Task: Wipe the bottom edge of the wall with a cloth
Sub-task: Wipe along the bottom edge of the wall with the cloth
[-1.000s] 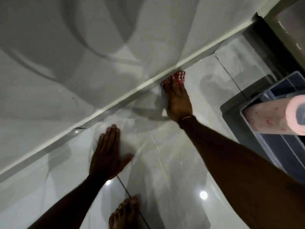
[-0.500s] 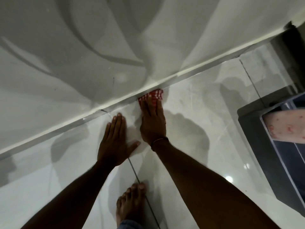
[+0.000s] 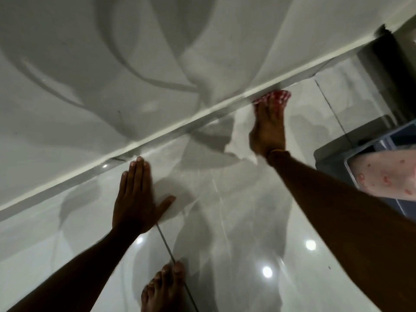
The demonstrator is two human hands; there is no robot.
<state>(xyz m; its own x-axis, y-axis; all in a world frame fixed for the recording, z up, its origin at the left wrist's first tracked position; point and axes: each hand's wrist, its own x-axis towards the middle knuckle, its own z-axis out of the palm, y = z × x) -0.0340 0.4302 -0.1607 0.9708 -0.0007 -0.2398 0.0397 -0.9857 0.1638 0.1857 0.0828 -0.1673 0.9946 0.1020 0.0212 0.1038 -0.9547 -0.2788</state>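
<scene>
Right hand [image 3: 267, 129] is pressing a red-and-white patterned cloth [image 3: 275, 97] against the wall's bottom edge [image 3: 180, 124], fingers [image 3: 264, 110] together over it; cloth is bunched and mostly hidden. Left hand [image 3: 135, 203] is lying flat on the floor [image 3: 225, 221], fingers together, thumb spread.

A home interior, glossy pale floor tiles [image 3: 236, 221] reflecting ceiling lights, plain white wall [image 3: 112, 64] with skirting [image 3: 180, 124], bare foot [image 3: 164, 289]
</scene>
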